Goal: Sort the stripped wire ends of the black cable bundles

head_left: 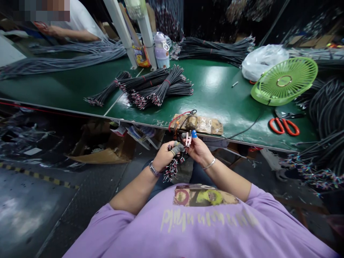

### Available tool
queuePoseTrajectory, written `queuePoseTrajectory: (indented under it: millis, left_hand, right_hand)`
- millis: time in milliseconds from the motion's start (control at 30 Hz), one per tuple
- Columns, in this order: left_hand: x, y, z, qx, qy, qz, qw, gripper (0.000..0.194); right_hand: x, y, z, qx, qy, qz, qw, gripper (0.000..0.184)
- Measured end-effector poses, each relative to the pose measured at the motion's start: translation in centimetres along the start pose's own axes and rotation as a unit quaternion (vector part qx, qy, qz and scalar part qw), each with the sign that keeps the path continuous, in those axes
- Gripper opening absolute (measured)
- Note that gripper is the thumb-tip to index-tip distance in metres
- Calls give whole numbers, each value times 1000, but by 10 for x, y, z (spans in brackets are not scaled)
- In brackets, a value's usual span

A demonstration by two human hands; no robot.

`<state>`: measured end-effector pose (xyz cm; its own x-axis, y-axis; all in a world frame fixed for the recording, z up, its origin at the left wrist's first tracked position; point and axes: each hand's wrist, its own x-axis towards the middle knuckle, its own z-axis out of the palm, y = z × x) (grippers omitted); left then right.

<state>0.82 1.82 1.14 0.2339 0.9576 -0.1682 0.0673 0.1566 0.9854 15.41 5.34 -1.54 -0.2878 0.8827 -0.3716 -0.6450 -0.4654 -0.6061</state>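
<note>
My left hand [167, 154], with grey covers on its fingers, is closed around a bunch of short dark cables [172, 168] whose red, white and black wire ends hang below it. My right hand [199, 149] is close beside it, a blue cover on one fingertip. Its fingers pinch near a small pinkish-white piece [188, 139], too small to name for certain. Just beyond both hands, a wooden board [212, 126] lies at the table's front edge, with a brown lump [191, 123] and a red wire [177, 120] on it.
On the green table [215, 80] lie bundles of black cables [158, 86], red-handled scissors [284, 126] and a plastic bag [262, 61]. A green fan [285, 80] stands at right, a lilac bottle [161, 50] by the posts. A co-worker [80, 21] is at far left.
</note>
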Motion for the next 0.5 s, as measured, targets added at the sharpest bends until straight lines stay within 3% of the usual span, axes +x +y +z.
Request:
queuePoseTrajectory:
  millis: [233,367,433,500]
  left_hand:
    - [1,-1,0,6,-5,-5,1000,40]
    - [-4,-1,-1,-2,-7,-23,1000,40]
    - [-8,0,-1,-11,-11,-35,999,40]
    - [-12,2,-1,-21,-30,-42,998,40]
  right_hand:
    - [-2,6,-7,-29,-65,-6,997,54]
    - [-3,13,-22,-50,-74,-5,996,53]
    - [-4,18,-34,-121,-63,-23,990,44]
    - [-7,24,-45,-271,-108,-68,954,37]
